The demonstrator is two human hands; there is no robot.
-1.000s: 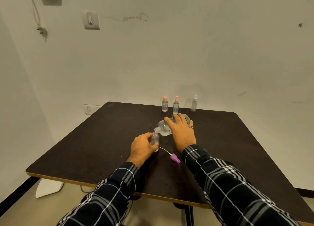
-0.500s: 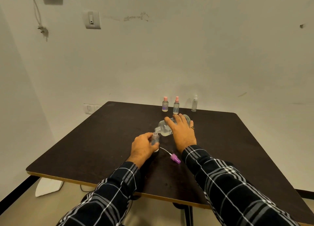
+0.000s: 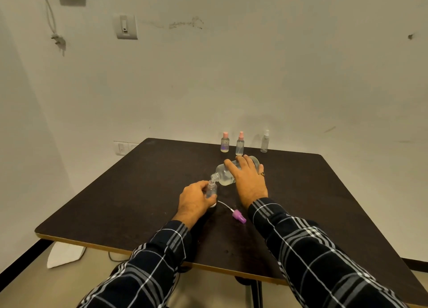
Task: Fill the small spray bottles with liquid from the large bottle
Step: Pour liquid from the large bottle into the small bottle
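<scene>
Small spray bottle (image 3: 211, 190), clear and with its top off, is held upright near the middle of the dark bench (image 3: 129, 192). The left hand (image 3: 194, 200) is wrapped round it from the left, fingers curled about its body. Whether its base touches the bench I cannot tell, as the hand hides it.

Just to the right and a little higher is the large bottle (image 3: 225, 174), tipped almost on its side with its neck pointing down and to the left. Its open mouth sits right over the small bottle's opening. Clear liquid lies along its lower side; no stream can be made out between the two mouths. The right hand (image 3: 249, 180) grips the large bottle from above, fingers spread and curled over its body, with a ring (image 3: 262, 174) on one finger.

The two hands are apart, each clamped on its own bottle.

Nearer the person, between the two plaid sleeves, a purple spray head (image 3: 239, 216) lies on the bench with its thin white tube trailing toward the left hand.

Along the far edge stand three more little bottles, all upright: a pink-capped bottle (image 3: 225, 142), a second pink-capped bottle (image 3: 240, 144) just beside it, and a pale-capped bottle (image 3: 265, 141) a bit further right.
</scene>
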